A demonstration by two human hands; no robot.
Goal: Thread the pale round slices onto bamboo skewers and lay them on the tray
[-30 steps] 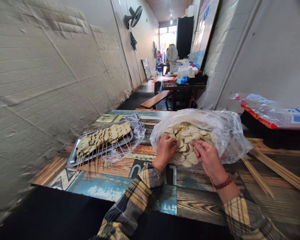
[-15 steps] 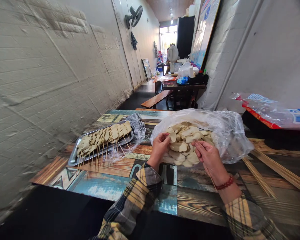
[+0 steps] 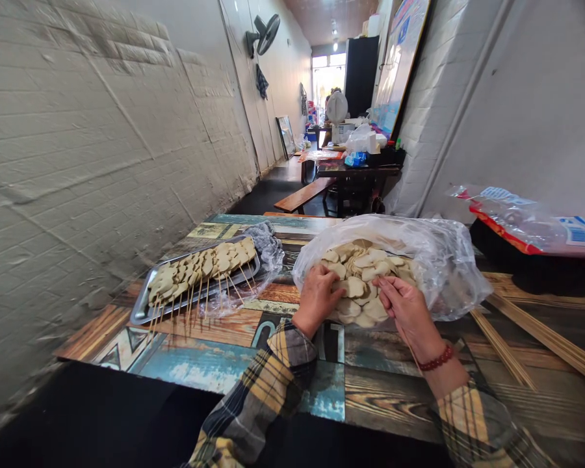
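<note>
A heap of pale, flat oval slices (image 3: 355,287) lies in an opened clear plastic bag (image 3: 439,250) on the table. My left hand (image 3: 318,296) rests at the heap's left side, its bent fingers touching the slices and its thumb apart from the index finger. Pinched in my right hand (image 3: 402,302), above the heap's right part, is a thin wooden skewer (image 3: 410,353); its shaft runs back under the wrist, and its tip is hard to make out. To the left, a metal tray (image 3: 139,312) bears rows of skewered slices (image 3: 202,266), their sticks pointing towards me.
Bundles of bare skewers (image 3: 504,351) lie at the right of the patterned table (image 3: 195,364). Behind them is a black container (image 3: 497,244) with red-edged plastic packaging (image 3: 531,221) on top. Crumpled plastic (image 3: 266,244) adjoins the tray. A bench (image 3: 307,194) stands beyond.
My left hand has gone from pinching a raised slice to reaching lower into the heap, with its fingers spread over the slices. My right hand stays nearly in place with the skewer.
</note>
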